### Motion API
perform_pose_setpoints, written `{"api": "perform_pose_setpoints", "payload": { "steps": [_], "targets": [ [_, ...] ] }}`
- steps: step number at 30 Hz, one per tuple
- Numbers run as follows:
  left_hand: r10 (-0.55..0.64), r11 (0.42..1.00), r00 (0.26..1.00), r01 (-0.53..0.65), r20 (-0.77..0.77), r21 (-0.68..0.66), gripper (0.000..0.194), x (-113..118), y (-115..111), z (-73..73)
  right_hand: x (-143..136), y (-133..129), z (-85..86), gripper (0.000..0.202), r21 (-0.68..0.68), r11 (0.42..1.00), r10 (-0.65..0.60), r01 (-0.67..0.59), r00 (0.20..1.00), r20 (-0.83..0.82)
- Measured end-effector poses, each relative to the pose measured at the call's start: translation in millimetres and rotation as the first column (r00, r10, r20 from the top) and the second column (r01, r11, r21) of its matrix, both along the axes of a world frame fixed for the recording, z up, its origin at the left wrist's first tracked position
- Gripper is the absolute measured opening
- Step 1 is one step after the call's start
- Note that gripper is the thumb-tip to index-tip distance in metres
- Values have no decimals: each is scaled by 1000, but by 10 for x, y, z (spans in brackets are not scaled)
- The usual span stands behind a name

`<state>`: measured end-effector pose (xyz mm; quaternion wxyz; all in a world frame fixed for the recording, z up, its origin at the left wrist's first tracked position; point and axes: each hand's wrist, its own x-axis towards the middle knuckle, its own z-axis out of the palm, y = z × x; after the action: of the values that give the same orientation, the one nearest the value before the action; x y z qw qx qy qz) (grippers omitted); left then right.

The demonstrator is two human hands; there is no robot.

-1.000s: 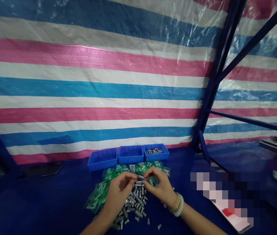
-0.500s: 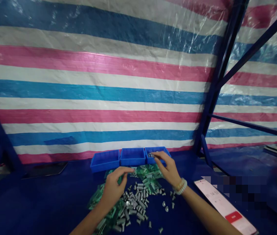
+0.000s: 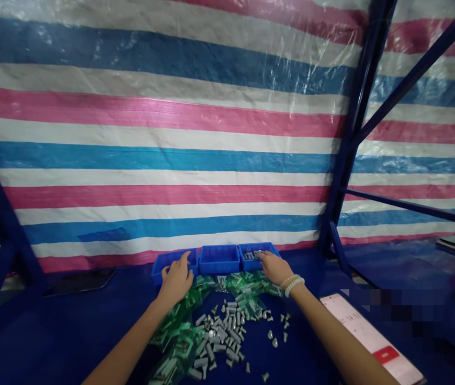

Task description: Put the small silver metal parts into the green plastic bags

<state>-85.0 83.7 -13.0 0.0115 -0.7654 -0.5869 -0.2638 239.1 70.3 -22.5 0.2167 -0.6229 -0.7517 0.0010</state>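
Observation:
My left hand [image 3: 176, 279] is over the front of the left blue bin [image 3: 156, 275], its fingers apart and nothing visible in them. My right hand [image 3: 276, 268], with beaded bracelets [image 3: 293, 283] at the wrist, reaches over the front edge of the right blue bin [image 3: 272, 247]. Its fingers are drawn together at small silver metal pieces [image 3: 248, 256] inside; what they pinch, if anything, is hidden. Nearer me lies a loose pile of grey metal sleeves and screws [image 3: 222, 334]. Green plastic bags [image 3: 177, 334] with metal parts inside curve round its left and far sides.
Between the outer bins stands the middle blue bin [image 3: 219, 266]. A lit phone [image 3: 366, 331] lies by my right forearm, and a dark flat device [image 3: 81, 282] at the far left. Blue metal posts [image 3: 346, 144] and a striped plastic sheet [image 3: 163, 160] stand behind the table.
My left hand has moved from above the bags to the left bin, and its fingers have spread. My right hand has shifted slightly right and down at the right bin.

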Motion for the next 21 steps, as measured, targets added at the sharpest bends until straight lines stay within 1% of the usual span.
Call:
{"api": "perform_pose_setpoints", "payload": {
  "steps": [2,4,7,10,12,14,16,18,20,21],
  "targets": [
    [-18,999,999,17,-37,-38,55,-3,53,-39,-32,-8,-33,33,-18,1000,22,-22,1000,17],
    [-56,997,996,52,-70,-56,58,-11,87,-48,-39,-4,-51,33,-18,999,46,-45,999,22],
    [-124,991,986,118,-113,-58,62,-34,106,-14,-14,-1,-63,35,-1,997,77,-77,997,20],
    [-189,982,971,184,-146,-44,65,-52,68,45,22,-26,-52,37,21,995,102,-102,995,10],
    [-200,980,966,200,-162,-15,64,-43,-4,85,24,-71,-22,38,42,993,108,-108,994,-3],
    [-187,979,968,198,-168,52,63,-2,-115,125,-20,-147,27,39,64,991,121,-120,993,-14],
    [-223,961,961,245,-163,131,60,76,-259,160,-129,-256,78,38,74,982,177,-176,984,-12],
    [-335,919,929,359,-157,165,53,188,-413,183,-296,-388,111,31,58,959,278,-278,961,9],
    [-463,867,873,482,-157,126,39,315,-551,183,-484,-518,112,20,29,929,367,-369,929,39],
    [-511,844,845,528,-159,95,32,375,-608,173,-572,-574,101,16,17,920,389,-390,920,56]
  ]
}}
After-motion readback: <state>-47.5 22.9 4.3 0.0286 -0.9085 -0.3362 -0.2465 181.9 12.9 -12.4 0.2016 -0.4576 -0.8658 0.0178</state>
